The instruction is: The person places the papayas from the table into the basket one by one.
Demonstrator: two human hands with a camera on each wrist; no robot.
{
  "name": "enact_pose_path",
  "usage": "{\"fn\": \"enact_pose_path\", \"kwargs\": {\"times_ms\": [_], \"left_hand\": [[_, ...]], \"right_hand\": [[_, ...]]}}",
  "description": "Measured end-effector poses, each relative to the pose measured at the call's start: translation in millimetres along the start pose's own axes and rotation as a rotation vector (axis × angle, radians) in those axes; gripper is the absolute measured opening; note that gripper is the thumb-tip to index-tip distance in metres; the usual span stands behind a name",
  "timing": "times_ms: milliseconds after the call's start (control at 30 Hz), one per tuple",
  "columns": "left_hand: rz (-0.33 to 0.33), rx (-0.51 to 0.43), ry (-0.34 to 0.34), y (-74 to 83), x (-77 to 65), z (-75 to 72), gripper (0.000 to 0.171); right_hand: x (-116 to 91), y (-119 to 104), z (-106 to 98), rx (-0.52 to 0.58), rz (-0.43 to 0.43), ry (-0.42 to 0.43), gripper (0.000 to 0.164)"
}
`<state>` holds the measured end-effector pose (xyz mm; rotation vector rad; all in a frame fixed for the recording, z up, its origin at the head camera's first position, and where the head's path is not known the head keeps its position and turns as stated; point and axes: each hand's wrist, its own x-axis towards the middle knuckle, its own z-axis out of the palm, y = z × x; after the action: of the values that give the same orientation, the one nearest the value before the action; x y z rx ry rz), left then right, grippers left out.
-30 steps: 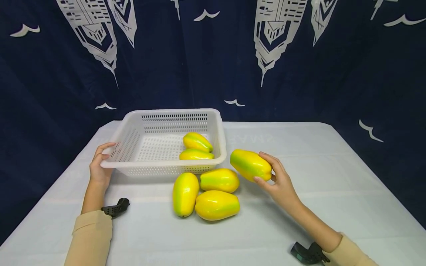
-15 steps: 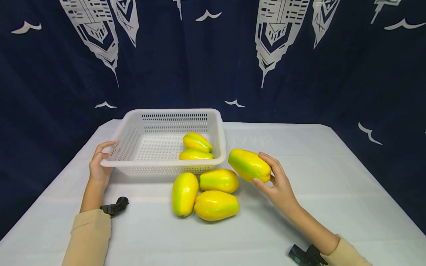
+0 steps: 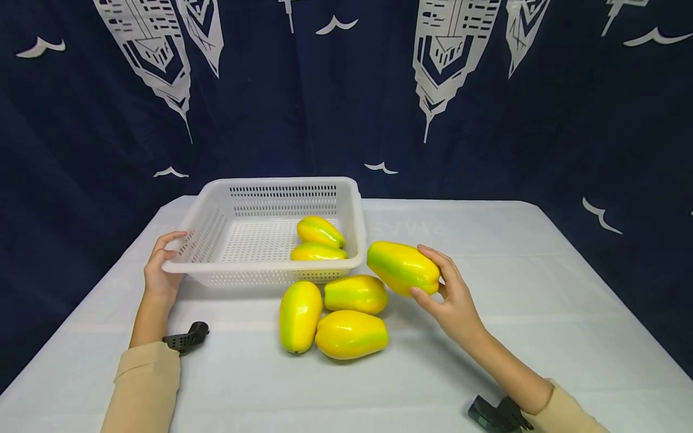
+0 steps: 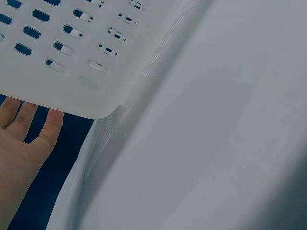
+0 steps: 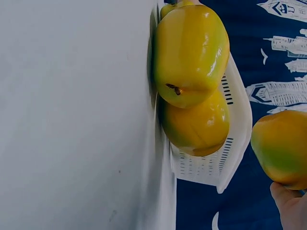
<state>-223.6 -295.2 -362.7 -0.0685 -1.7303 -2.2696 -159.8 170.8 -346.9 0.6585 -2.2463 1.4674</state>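
Note:
Between the thumb and fingers of my right hand is a yellow-green papaya, held up off the table just right of the basket. That papaya also shows at the right edge of the right wrist view. My left hand grips the left rim of a white perforated plastic basket; in the left wrist view, fingers pass behind its rim. Two papayas, an upper one and a lower one, lie in the basket's right part. On the table in front sit three more papayas.
A white cloth covers the table. Behind it hangs a dark blue curtain with white building and bird prints. A black wrist device sits at the left cuff, and another black device at the right.
My right hand has shifted slightly left with the papaya, bringing it closer to the basket's right rim. My left hand, the basket and the other papayas stay where they were.

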Motion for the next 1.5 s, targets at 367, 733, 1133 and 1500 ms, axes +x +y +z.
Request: {"fn": "enact_pose_path", "kwargs": {"times_ms": [367, 733, 1133, 1500], "left_hand": [[0.013, -0.027, -0.01, 0.8, -1.0, 2.3, 0.041], [0.004, 0.009, 0.004, -1.0, -1.2, 0.7, 0.04], [0.015, -0.007, -0.01, -0.8, -0.9, -0.4, 0.041], [0.005, 0.007, 0.006, -0.3, -0.1, -0.1, 0.04]], "right_hand": [[10.1, -6.1, 6.8, -0.019, 0.001, -0.019, 0.063], [22.0, -8.3, 15.2, -0.01, 0.015, -0.031, 0.063], [40.2, -16.0, 24.0, 0.01, 0.036, -0.032, 0.062], [55.9, -18.3, 33.3, 0.035, 0.061, -0.052, 0.058]]}}
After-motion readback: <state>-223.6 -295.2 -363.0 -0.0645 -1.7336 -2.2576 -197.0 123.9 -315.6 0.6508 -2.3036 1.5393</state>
